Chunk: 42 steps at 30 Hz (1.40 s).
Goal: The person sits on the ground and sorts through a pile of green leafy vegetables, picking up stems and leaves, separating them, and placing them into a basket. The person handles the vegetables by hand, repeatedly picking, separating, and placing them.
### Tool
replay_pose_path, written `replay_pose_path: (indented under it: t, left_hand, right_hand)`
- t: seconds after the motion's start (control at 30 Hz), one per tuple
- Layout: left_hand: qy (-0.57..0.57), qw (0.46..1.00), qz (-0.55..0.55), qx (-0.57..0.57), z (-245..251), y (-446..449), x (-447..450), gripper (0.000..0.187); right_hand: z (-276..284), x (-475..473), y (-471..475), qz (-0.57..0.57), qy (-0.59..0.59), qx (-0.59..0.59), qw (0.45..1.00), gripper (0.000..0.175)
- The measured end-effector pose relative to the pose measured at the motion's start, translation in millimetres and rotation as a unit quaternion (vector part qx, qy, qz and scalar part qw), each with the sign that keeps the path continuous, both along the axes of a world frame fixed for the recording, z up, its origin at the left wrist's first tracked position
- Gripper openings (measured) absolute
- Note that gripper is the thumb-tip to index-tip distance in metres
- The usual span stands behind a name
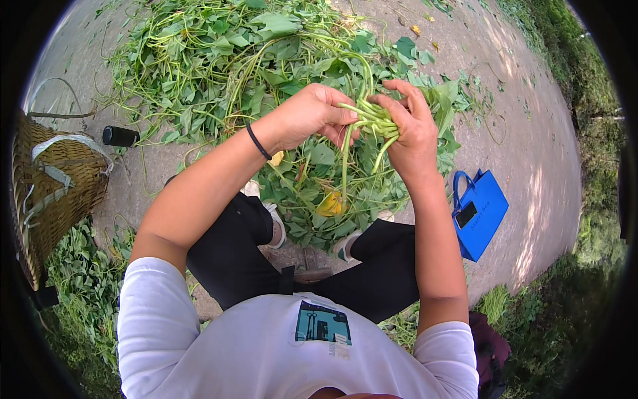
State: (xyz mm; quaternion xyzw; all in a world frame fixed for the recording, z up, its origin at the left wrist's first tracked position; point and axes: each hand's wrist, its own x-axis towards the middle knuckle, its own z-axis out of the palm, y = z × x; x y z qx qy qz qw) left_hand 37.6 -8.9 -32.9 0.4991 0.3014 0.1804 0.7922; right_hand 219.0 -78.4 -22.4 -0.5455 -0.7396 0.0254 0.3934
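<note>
My right hand (416, 127) grips a bunch of green leafy stems (377, 121), which look like sweet potato vine. Broad leaves (443, 102) stick out on the far side of that hand, and cut-looking stem ends point towards my left. My left hand (316, 114), with a black band at its wrist, pinches a stem at the bunch's near end; its fingertips partly hide what they hold. One long stem (344, 169) hangs down between the hands. Beneath both hands spreads a large heap of vines and leaves (199, 65), with a yellow leaf (331, 204) on it.
A woven basket (75, 174) with pale straps stands at the left, near a black cylinder (120, 136). To the right lie a blue bag (486, 212) and a dark phone-like rectangle (466, 215). More greenery (82, 279) lies behind the basket. My shoes (346, 247) touch the heap's edge.
</note>
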Motion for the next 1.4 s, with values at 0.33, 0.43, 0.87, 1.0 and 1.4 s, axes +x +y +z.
replay_pose_path:
  t: [0.33,0.43,0.87,1.0,1.4]
  left_hand:
    - [0.065,0.996,0.060,0.016,-7,3,-2,0.009]
    - [0.096,0.991,0.093,0.016,-11,-2,6,0.010]
    - [0.079,0.978,0.052,0.187,-24,-51,17,0.017]
    - [0.053,0.988,0.018,0.146,-32,-62,17,0.013]
    - [0.370,0.771,0.206,0.476,-16,8,-14,0.034]
  right_hand:
    - [-13,-11,-8,-0.011,0.119,-0.222,0.968,0.021]
    - [-8,-13,-8,-0.056,0.170,-0.336,0.925,0.016]
    - [-25,46,18,-0.080,0.617,-0.381,0.684,0.023]
    - [-31,32,21,-0.060,0.613,-0.427,0.661,0.016]
    - [-18,13,12,-0.048,0.620,-0.391,0.679,0.016]
